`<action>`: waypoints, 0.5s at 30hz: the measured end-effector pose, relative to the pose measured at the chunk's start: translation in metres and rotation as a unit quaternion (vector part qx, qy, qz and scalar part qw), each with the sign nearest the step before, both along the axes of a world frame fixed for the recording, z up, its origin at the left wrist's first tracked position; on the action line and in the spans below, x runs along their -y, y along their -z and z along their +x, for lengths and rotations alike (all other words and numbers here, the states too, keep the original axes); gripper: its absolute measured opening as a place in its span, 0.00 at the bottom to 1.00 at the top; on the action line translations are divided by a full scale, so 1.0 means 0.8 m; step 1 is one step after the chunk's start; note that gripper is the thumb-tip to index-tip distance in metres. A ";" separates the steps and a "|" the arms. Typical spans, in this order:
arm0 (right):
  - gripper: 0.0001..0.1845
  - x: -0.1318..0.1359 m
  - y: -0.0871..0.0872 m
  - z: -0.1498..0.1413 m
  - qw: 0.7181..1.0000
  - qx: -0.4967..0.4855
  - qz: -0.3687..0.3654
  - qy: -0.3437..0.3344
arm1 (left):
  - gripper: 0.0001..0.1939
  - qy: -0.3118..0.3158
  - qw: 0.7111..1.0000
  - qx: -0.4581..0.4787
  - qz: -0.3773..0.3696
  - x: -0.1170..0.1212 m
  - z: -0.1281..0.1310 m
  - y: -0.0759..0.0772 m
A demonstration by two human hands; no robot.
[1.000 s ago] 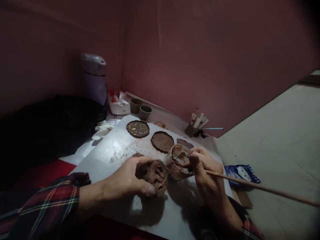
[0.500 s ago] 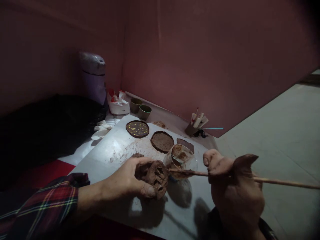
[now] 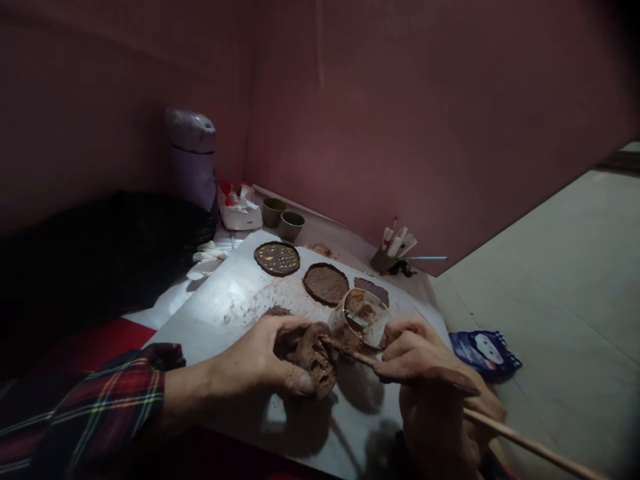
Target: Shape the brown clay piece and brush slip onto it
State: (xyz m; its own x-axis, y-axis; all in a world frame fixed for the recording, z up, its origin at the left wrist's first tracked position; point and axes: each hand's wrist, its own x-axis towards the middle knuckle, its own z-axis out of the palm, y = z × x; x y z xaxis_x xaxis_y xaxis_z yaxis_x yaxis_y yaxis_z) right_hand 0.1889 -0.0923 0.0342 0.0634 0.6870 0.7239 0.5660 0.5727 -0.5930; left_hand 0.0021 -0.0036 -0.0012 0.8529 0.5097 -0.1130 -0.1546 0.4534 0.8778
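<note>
My left hand (image 3: 273, 360) is wrapped round a lump of brown clay (image 3: 320, 370) with a hollowed, rough face turned to the right. In my right hand (image 3: 435, 380) is a long thin wooden stick (image 3: 525, 443), its clay-smeared tip touching the upper part of that hollow face. Just behind the tip stands a clear cup (image 3: 363, 317) with brown smears inside. Past the cup lie a round brown clay disc (image 3: 326, 283) with a raised rim, a second disc (image 3: 277, 259) dotted yellow, and a flat dark clay piece (image 3: 371, 290).
White paper (image 3: 227, 313) streaked with brown covers the table. Two small cups (image 3: 291, 227), a tissue pack (image 3: 240, 210) and white gloves (image 3: 207, 257) sit at the back left. A holder (image 3: 383, 259) with tools stands back right, a blue packet (image 3: 485, 355) beyond the table's right side.
My right hand drew the stick out of the clear cup, swung right, then came back left, bringing its tip onto the clay lump. My left hand has stayed nearly still.
</note>
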 end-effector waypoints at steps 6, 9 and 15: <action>0.27 -0.006 -0.010 -0.006 0.997 -0.070 0.030 0.008 | 0.22 0.005 1.000 -0.013 0.015 -0.001 -0.002 0.001; 0.32 -0.009 -0.018 -0.008 0.990 -0.130 0.054 0.032 | 0.22 0.004 1.000 -0.011 0.009 -0.002 -0.001 0.003; 0.27 -0.004 -0.011 -0.008 0.998 -0.036 0.027 0.033 | 0.22 0.005 1.000 -0.007 0.001 -0.001 0.000 0.004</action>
State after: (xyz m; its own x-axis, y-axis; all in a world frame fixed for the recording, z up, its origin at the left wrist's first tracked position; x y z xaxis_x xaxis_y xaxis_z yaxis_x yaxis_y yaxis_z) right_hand 0.1822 -0.0893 0.0427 0.1611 0.6400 0.7513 0.5599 0.5676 -0.6036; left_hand 0.0019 -0.0026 -0.0048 0.8566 0.5008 -0.1244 -0.1376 0.4540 0.8803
